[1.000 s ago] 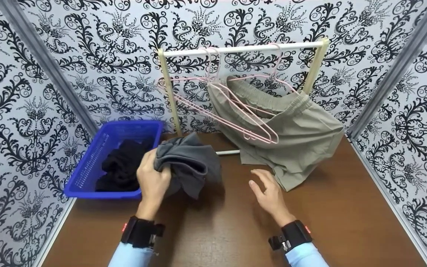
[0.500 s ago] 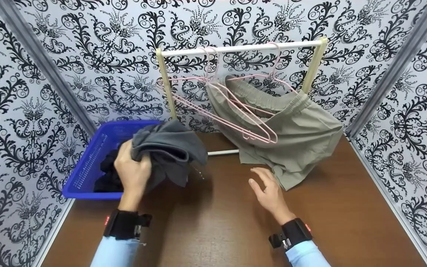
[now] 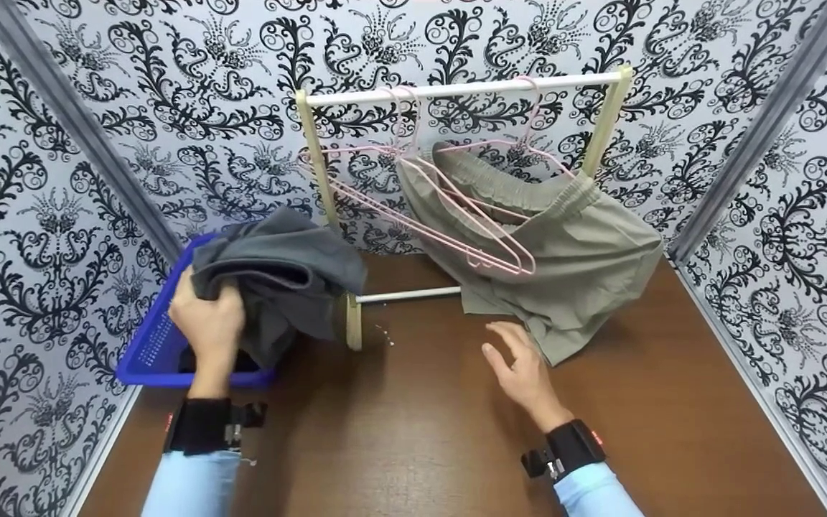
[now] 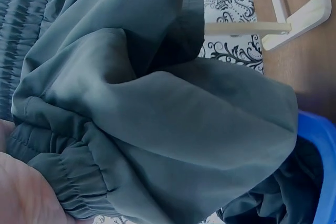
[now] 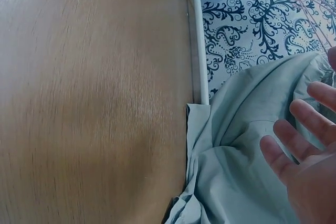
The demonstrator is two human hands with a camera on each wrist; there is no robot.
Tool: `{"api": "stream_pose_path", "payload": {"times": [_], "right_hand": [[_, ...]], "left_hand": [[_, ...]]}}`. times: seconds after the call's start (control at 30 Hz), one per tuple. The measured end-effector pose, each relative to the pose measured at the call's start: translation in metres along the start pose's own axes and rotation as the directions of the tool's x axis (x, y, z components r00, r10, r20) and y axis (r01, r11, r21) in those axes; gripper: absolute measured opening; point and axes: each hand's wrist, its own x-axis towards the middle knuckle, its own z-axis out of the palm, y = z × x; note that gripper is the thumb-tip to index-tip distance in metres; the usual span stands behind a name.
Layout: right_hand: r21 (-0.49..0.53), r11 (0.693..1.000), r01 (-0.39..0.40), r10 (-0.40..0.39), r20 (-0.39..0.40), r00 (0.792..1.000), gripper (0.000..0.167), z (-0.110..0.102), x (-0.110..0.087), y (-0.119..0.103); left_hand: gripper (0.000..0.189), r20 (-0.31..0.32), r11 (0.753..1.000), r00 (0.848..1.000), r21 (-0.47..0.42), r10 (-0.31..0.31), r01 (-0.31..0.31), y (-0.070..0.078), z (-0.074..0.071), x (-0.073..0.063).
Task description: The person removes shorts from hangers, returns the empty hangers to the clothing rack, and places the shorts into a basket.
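A: Head view first. Hands?
B: Left hand (image 3: pixel 207 316) grips a bunched gray garment (image 3: pixel 281 248), fingers curled round it, above the blue basket (image 3: pixel 159 378). Right hand (image 3: pixel 526 373) holds nothing, fingers loosely bent and apart, just in front of the khaki shorts (image 3: pixel 589 262).
A: Step?
B: My read: gray garment being handled one-handed, ahead of any hanging. Shorts are already up, at the right end of the white rail (image 3: pixel 471 87). If gray's next, it calls for the right hand on its other edge, cloth opened out, then a hanger.
A: In the way?
B: Two bare pink hangers (image 3: pixel 517 271) slant across the shorts; could snag. Rack's left post (image 3: pixel 309 122) rises behind the gray garment. White specks (image 3: pixel 388 336) on the table (image 3: pixel 421 431), can't tell what.
A: Left wrist view?
B: Gathered band (image 4: pixel 79 177) against the palm, folds cover most fingers. Dark cloth (image 4: pixel 294 187) in the basket.
A: Right wrist view?
B: Fingers spread, palm free, shorts behind. Can't tell if a fingertip touches. Lower bar (image 5: pixel 200 45) runs in behind the shorts' hem.
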Motion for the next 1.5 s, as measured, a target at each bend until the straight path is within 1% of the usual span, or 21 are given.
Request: {"api": "stream_pose_path", "payload": {"times": [0.1, 0.2, 0.27, 0.47, 0.6, 0.73, 0.9, 1.0, 1.13, 1.2, 1.33, 1.43, 1.5], "right_hand": [[-0.001, 1.0, 0.003, -0.003, 0.003, 1.0, 0.033, 0.001, 0.0, 0.001], [0.002, 1.0, 0.005, -0.005, 0.006, 1.0, 0.033, 0.002, 0.001, 0.002], [0.003, 1.0, 0.005, -0.005, 0.005, 1.0, 0.033, 0.002, 0.001, 0.002], [0.019, 1.0, 0.019, -0.019, 0.007, 1.0, 0.034, 0.001, 0.004, 0.002], [0.019, 1.0, 0.014, -0.014, 0.007, 1.0, 0.034, 0.001, 0.004, 0.003], [0.006, 1.0, 0.0, 0.0, 0.008, 1.0, 0.033, 0.001, 0.003, 0.004], [-0.003, 1.0, -0.016, 0.016, 0.005, 1.0, 0.033, 0.002, 0.0, 0.005], [-0.001, 0.999, -0.032, 0.032, 0.011, 0.999, 0.033, 0.001, -0.001, 0.005], [-0.001, 0.998, -0.055, 0.055, 0.024, 0.998, 0.033, 0.001, -0.004, 0.004], [-0.007, 0.998, -0.059, 0.059, 0.027, 0.998, 0.033, 0.001, -0.005, 0.004], [-0.009, 0.999, -0.05, 0.05, 0.023, 0.998, 0.032, 0.001, -0.005, 0.005], [-0.004, 0.999, -0.047, 0.047, 0.022, 0.999, 0.032, 0.001, -0.005, 0.006], [-0.006, 0.999, -0.046, 0.046, 0.022, 0.999, 0.032, 0.002, -0.005, 0.006]], "left_hand": [[0.032, -0.003, 0.998, 0.998, 0.007, -0.069, 0.069, -0.001, -0.005, 0.007], [0.034, -0.01, 0.989, 0.989, 0.003, -0.148, 0.148, -0.002, -0.01, 0.013], [0.034, -0.018, 0.984, 0.984, 0.003, -0.18, 0.18, -0.004, -0.013, 0.016], [0.034, -0.063, 0.976, 0.975, 0.01, -0.214, 0.215, -0.012, -0.018, 0.024], [0.035, -0.088, 0.968, 0.965, 0.028, -0.247, 0.25, -0.016, -0.02, 0.029], [0.036, -0.103, 0.968, 0.964, 0.04, -0.244, 0.249, -0.021, -0.02, 0.031], [0.039, -0.092, 0.969, 0.969, 0.063, -0.231, 0.237, -0.031, -0.019, 0.032], [0.041, -0.097, 0.97, 0.969, 0.068, -0.225, 0.232, -0.038, -0.019, 0.031], [0.041, -0.12, 0.974, 0.971, 0.072, -0.206, 0.215, -0.047, -0.017, 0.029], [0.042, -0.13, 0.975, 0.971, 0.076, -0.2, 0.21, -0.052, -0.016, 0.027], [0.049, -0.136, 0.972, 0.97, 0.089, -0.203, 0.216, -0.061, -0.013, 0.023], [0.056, -0.129, 0.973, 0.975, 0.123, -0.18, 0.196, -0.069, -0.011, 0.018], [0.061, -0.118, 0.974, 0.983, 0.161, -0.139, 0.157, -0.075, -0.009, 0.015]]}}
